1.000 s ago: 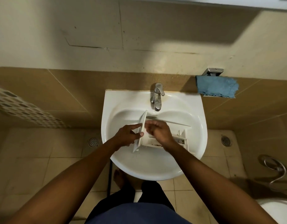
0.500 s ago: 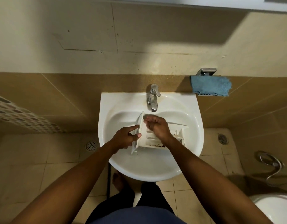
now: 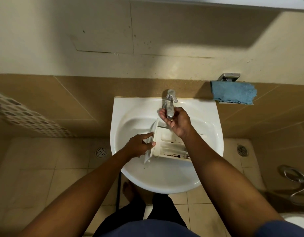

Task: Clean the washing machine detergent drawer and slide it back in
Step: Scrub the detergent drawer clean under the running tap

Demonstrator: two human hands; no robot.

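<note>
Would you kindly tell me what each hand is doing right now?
Left hand: gripping the detergent drawer by its front panel.
Right hand: cupped at the tap; grip cannot be told.

The drawer (image 3: 171, 146) is white with dark stains, the sink (image 3: 165, 183) white, the cloth (image 3: 233, 93) blue.

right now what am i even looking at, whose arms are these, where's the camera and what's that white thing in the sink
There is no machine here. The picture comes from a camera worn on a person's head, looking down, so both arms are that person's own. Below is a white sink with a tap. The white thing lying in the basin is a washing machine detergent drawer, grimy inside. The left hand holds its front panel between the fingers. The right hand is cupped at the tap's spout; whether it grips it is unclear. A blue cloth hangs on the wall to the right.
</note>
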